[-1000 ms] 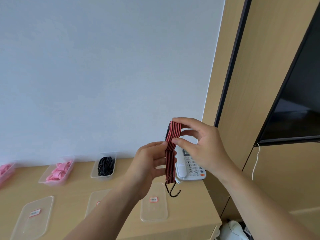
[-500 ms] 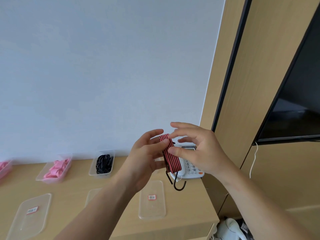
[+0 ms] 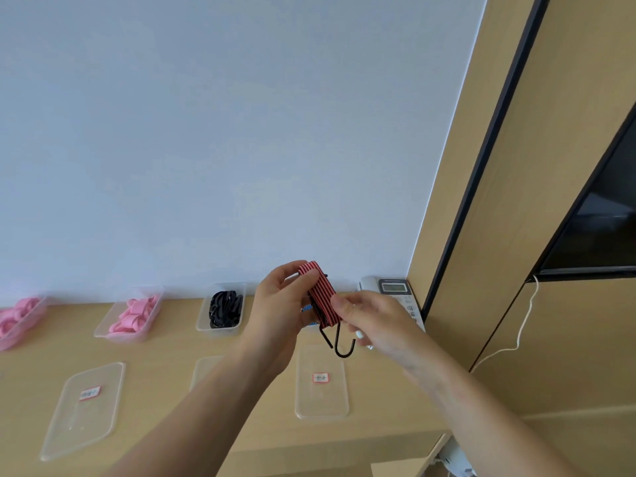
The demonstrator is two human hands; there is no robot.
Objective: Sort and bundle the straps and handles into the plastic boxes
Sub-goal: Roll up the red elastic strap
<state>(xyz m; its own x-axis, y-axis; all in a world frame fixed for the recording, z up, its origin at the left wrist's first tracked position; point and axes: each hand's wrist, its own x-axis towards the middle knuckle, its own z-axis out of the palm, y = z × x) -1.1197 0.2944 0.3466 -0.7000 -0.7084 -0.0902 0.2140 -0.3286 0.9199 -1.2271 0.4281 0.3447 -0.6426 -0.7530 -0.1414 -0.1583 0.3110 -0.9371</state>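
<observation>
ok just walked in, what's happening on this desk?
A person holds a folded red-and-black striped strap above the desk. The left hand grips its top, the right hand pinches its lower end, and two black hooks hang beneath. It is not in a box yet. Along the wall, one clear box holds black straps and a second box pink handles; lids lie in front.

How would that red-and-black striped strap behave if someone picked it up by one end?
Probably floppy: the strap lies folded in flat layers between the left hand and right hand, so it would likely unfold. The black hooks look like stiff wire and might snag.
</observation>
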